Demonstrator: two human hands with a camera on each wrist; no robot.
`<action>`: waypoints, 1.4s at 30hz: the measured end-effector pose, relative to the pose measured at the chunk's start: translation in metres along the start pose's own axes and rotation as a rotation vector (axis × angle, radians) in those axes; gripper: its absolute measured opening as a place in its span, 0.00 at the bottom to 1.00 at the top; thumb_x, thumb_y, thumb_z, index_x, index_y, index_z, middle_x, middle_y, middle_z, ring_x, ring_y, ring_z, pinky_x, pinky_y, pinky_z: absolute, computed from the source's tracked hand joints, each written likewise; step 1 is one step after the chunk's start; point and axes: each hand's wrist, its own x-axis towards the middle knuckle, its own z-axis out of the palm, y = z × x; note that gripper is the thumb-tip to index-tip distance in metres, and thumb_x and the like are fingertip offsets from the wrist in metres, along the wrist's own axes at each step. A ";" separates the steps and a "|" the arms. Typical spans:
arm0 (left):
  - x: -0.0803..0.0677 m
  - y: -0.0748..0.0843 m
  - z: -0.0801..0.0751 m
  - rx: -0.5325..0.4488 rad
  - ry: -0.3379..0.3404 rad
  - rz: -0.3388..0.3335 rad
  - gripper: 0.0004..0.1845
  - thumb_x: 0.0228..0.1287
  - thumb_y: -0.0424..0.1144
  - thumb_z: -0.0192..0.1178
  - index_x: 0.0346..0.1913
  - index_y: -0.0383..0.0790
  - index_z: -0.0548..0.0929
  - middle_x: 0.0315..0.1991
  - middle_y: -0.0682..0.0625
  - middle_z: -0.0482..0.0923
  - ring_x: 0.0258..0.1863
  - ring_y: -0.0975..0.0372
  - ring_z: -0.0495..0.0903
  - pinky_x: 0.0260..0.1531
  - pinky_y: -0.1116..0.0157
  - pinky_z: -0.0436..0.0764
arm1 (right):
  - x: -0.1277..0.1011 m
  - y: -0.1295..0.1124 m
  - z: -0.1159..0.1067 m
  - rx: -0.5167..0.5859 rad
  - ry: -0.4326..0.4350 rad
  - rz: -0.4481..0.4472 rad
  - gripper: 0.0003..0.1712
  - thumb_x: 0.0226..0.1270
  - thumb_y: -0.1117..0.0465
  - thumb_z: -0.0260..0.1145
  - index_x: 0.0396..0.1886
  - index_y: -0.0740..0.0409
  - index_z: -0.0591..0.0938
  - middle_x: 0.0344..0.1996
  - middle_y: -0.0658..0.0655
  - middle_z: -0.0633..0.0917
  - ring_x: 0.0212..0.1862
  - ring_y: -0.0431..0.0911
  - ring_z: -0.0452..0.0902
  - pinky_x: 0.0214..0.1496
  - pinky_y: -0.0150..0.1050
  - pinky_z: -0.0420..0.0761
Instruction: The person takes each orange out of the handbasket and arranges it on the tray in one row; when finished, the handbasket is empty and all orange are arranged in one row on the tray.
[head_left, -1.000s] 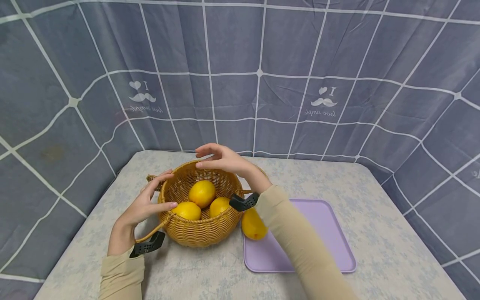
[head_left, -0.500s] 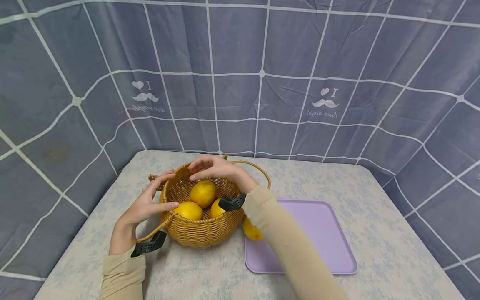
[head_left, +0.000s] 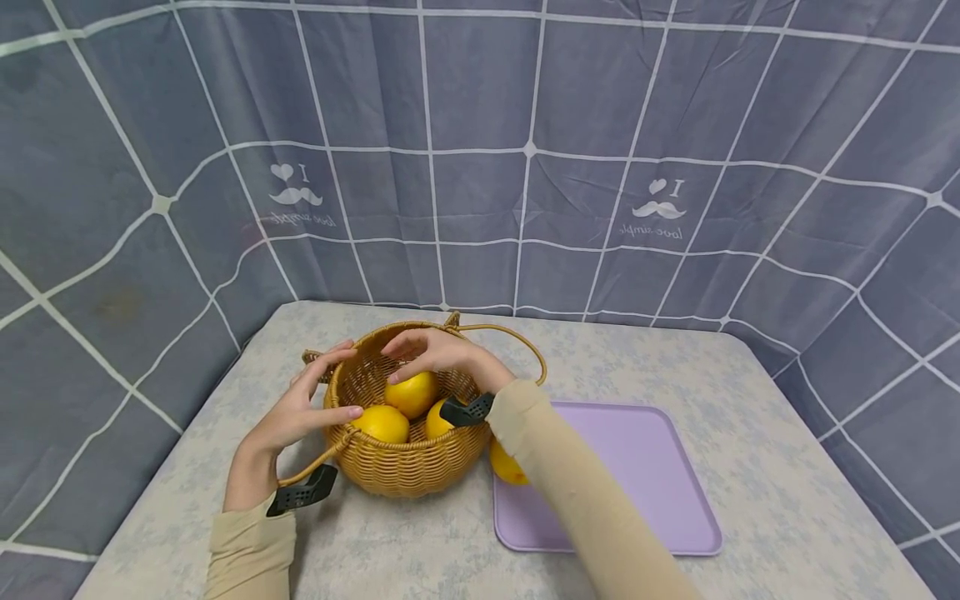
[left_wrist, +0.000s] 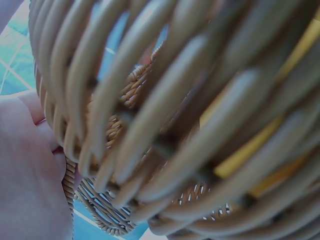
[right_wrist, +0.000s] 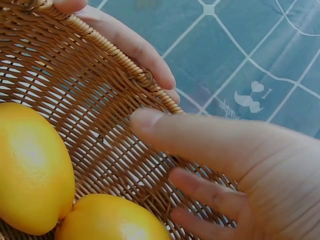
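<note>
A brown wicker basket stands on the table with three lemons visible inside. My left hand holds its left side, thumb over the rim and fingers along the outer wall. In the left wrist view the palm lies close to the weave. My right hand reaches over the basket's opening, fingers loosely bent and holding nothing, above the rear lemon. From the right wrist view, its thumb is apart from the lemons. Another lemon rests at the tray's left edge, partly behind the right sleeve.
A light purple tray lies right of the basket, partly covered by the right forearm. One basket handle arches out behind the right wrist; another handle passes by the left wrist. A blue-grey grid curtain hangs behind the table.
My right hand has moved down and inward, from above the basket's back rim into its opening near the rear lemon. The left hand keeps its place on the basket.
</note>
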 end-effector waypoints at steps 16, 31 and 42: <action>0.001 0.000 0.000 -0.005 0.002 0.010 0.40 0.54 0.33 0.68 0.69 0.43 0.61 0.74 0.51 0.46 0.69 0.46 0.43 0.53 0.32 0.47 | 0.000 -0.002 0.003 -0.263 -0.109 0.138 0.40 0.50 0.52 0.75 0.64 0.50 0.71 0.65 0.51 0.67 0.66 0.48 0.59 0.64 0.41 0.61; 0.000 0.000 0.001 -0.005 0.012 0.004 0.40 0.54 0.33 0.68 0.69 0.41 0.61 0.74 0.50 0.46 0.71 0.46 0.37 0.55 0.31 0.41 | -0.005 -0.002 0.005 -0.261 -0.176 0.161 0.37 0.50 0.57 0.76 0.62 0.52 0.73 0.57 0.53 0.72 0.51 0.42 0.69 0.49 0.31 0.72; 0.000 -0.001 0.002 0.002 0.009 0.006 0.40 0.54 0.34 0.68 0.69 0.41 0.61 0.74 0.49 0.46 0.67 0.46 0.46 0.53 0.33 0.48 | -0.003 -0.001 0.004 -0.312 -0.163 0.122 0.34 0.50 0.58 0.76 0.60 0.50 0.76 0.54 0.51 0.72 0.53 0.42 0.65 0.49 0.30 0.71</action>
